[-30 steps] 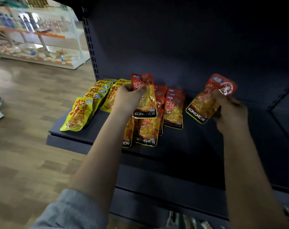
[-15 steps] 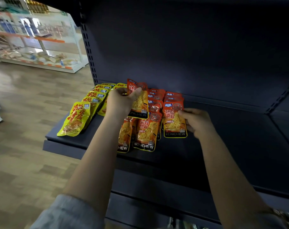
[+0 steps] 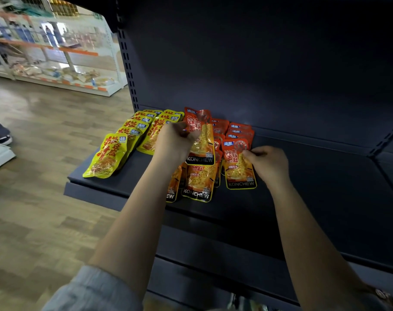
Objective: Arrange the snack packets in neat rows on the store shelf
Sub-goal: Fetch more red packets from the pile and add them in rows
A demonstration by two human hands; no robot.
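Now my right hand (image 3: pixel 269 164) has lowered its glossy red-orange foil packet (image 3: pixel 239 169) onto the dark metal shelf (image 3: pixel 303 198), still pinching it; left hand (image 3: pixel 175 142) grips another, next to place.

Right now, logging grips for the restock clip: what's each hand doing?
Left hand: grips a raised red packet.
Right hand: pinches the front red packet of the rightmost row on the shelf.
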